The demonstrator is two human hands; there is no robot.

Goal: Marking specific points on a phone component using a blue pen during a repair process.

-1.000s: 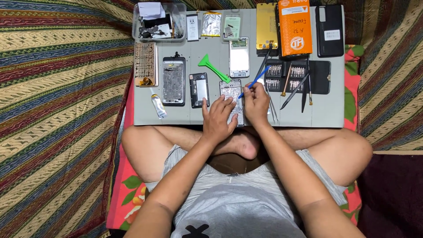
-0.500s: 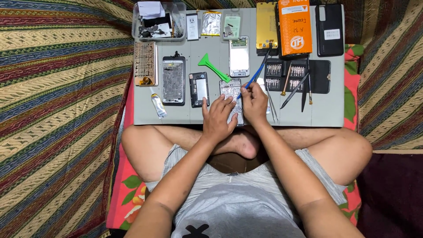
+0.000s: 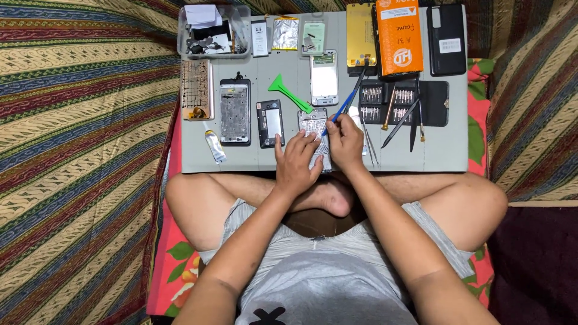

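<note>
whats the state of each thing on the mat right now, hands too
left hand: flat, pressing down on the opened phone
right hand: closed around the blue tool
blue tool: tilted, tip on the phone
opened phone: back off, insides showing
green pry tool: lying loose
clear box: lid off, parts inside
glue tube: capped, lying flat

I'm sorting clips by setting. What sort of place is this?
Likely a home phone-repair spot on the floor: a grey work mat with opened phones, a screwdriver bit set, striped woven cloth around.
</note>
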